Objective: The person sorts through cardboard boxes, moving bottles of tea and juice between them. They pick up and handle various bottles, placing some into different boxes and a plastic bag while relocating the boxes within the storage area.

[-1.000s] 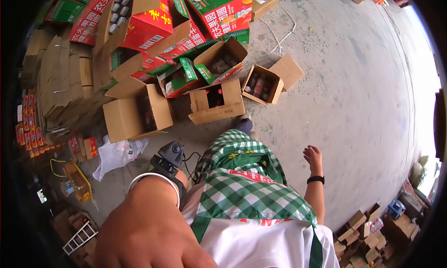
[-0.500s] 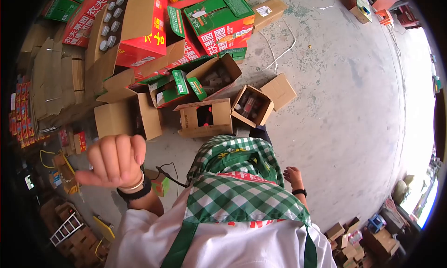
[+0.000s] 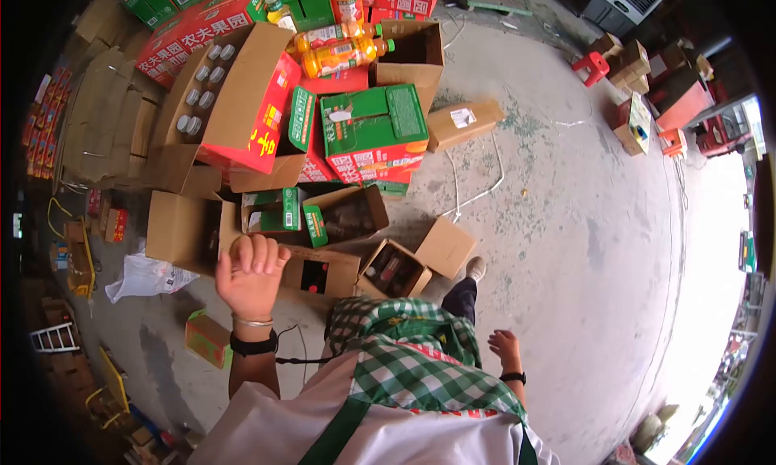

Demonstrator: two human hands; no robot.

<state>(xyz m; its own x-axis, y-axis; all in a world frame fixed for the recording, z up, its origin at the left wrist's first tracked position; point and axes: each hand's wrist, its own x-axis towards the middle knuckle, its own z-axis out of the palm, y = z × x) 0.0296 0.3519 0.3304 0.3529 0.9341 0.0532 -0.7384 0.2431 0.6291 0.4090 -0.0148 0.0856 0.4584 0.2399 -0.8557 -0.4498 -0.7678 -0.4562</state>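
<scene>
My left hand [image 3: 252,277] is raised in front of the cardboard boxes, palm toward the camera, fingers loosely curled at the tips and nothing in it. Behind it lie an open brown box [image 3: 184,230] and a box with a dark opening [image 3: 323,275]. My right hand [image 3: 505,348] hangs beside the green checked apron [image 3: 420,368], its fingers partly spread and empty over the floor. Ahead, an open box of bottles [image 3: 394,269] sits next to a closed brown box [image 3: 445,247].
Orange juice bottles [image 3: 339,57] lie by a green and red carton [image 3: 376,129]. A tall box of capped bottles [image 3: 242,101] stands at left. White straps [image 3: 477,196] trail on the floor. A red stool [image 3: 592,67] stands at upper right.
The view has shifted, showing more of the far floor and a shoe. My left hand has turned and loosened from a near-fist with the thumb out. My right hand stays low at my side.
</scene>
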